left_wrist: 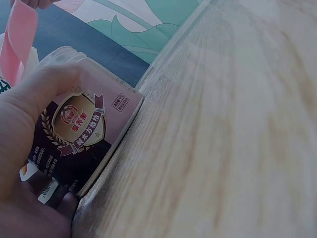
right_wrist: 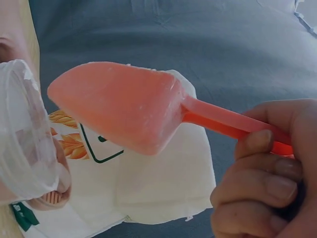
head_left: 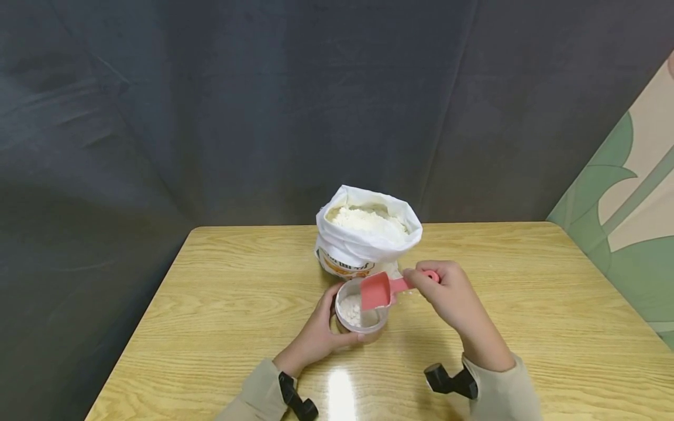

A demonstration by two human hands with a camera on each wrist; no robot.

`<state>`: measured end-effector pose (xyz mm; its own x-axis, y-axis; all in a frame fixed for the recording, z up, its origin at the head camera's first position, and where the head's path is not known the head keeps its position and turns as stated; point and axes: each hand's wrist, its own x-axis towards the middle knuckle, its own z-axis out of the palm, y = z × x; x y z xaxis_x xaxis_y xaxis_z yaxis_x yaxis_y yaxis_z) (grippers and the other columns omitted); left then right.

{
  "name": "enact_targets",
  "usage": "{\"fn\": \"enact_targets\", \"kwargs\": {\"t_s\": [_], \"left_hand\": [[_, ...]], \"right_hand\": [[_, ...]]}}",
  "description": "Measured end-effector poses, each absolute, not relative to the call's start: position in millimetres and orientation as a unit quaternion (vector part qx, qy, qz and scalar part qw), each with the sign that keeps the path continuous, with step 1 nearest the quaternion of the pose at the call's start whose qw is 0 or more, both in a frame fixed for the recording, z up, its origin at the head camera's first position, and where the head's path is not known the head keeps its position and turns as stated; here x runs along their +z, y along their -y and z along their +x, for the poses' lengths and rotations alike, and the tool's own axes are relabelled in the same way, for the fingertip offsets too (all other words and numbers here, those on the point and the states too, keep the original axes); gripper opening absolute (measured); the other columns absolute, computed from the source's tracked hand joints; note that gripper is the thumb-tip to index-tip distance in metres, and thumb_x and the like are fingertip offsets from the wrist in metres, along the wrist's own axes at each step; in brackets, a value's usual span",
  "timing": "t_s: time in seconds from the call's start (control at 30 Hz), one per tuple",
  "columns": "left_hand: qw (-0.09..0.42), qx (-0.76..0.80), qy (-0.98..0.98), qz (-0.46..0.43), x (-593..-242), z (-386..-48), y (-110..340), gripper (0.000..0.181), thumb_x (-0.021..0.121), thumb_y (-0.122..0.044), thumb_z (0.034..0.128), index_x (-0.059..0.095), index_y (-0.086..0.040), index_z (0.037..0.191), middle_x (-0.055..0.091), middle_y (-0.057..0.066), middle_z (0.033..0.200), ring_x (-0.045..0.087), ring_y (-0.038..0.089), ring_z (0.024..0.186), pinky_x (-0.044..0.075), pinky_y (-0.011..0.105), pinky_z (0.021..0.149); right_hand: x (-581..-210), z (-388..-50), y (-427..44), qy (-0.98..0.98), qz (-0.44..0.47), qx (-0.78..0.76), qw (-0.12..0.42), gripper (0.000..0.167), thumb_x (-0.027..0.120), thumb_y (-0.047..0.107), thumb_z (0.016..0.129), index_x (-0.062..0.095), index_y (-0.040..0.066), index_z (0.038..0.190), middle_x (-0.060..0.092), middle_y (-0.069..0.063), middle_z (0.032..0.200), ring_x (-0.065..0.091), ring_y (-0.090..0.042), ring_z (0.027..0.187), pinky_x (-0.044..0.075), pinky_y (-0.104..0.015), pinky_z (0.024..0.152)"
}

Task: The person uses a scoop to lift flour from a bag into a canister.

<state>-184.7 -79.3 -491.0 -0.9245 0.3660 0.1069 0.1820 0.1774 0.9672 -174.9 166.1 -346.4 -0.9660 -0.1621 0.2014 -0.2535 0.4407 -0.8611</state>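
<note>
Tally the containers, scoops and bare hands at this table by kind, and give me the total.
Containers: 2 (white bag, labelled tub)
Scoops: 1 (pink scoop)
Hands: 2 (left hand, right hand)
Total: 5

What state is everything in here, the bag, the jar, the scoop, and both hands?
White bag, standing, open at the top, white powder inside
Jar, open, some white powder inside
Pink scoop, tilted, at the jar's mouth
Left hand, curled round the jar
Right hand, gripping the scoop's handle
</note>
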Motion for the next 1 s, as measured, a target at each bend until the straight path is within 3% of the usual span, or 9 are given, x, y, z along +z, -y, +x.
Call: {"fn": "enact_targets", "kwargs": {"t_s": [0.5, 0.77, 1.0], "left_hand": [[0.074, 0.614, -0.764, 0.184, -493, -186, 80, 0.102, 0.091, -0.020, 0.0752, 0.029, -0.020, 0.156, 0.034, 0.002, 0.158, 0.035, 0.020, 0.144, 0.029, 0.044, 0.119], [0.075, 0.617, -0.760, 0.188, -494, -186, 79, 0.101, 0.091, -0.021, 0.0760, 0.028, -0.024, 0.156, 0.034, 0.003, 0.156, 0.037, 0.021, 0.142, 0.029, 0.046, 0.119], [0.069, 0.616, -0.763, 0.184, -494, -186, 79, 0.102, 0.092, -0.021, 0.0751, 0.029, -0.023, 0.156, 0.035, 0.002, 0.156, 0.036, 0.021, 0.143, 0.029, 0.046, 0.119]], "right_hand": [[-340, -171, -173, 0.791, 0.072, 0.605, 0.054, 0.044, 0.058, 0.012, 0.099, 0.046, 0.000, 0.059, 0.034, -0.001, 0.050, 0.031, -0.014, 0.049, 0.027, -0.028, 0.043], [-335, -166, -173, 0.724, 0.091, 0.678, 0.094, 0.046, 0.054, 0.000, 0.099, 0.040, 0.002, 0.056, 0.031, -0.004, 0.050, 0.022, -0.021, 0.046, 0.016, -0.037, 0.041], [-331, -164, -173, 0.683, 0.097, 0.711, 0.139, 0.047, 0.052, -0.002, 0.100, 0.038, 0.003, 0.055, 0.031, -0.004, 0.051, 0.021, -0.022, 0.046, 0.013, -0.037, 0.042]]}}
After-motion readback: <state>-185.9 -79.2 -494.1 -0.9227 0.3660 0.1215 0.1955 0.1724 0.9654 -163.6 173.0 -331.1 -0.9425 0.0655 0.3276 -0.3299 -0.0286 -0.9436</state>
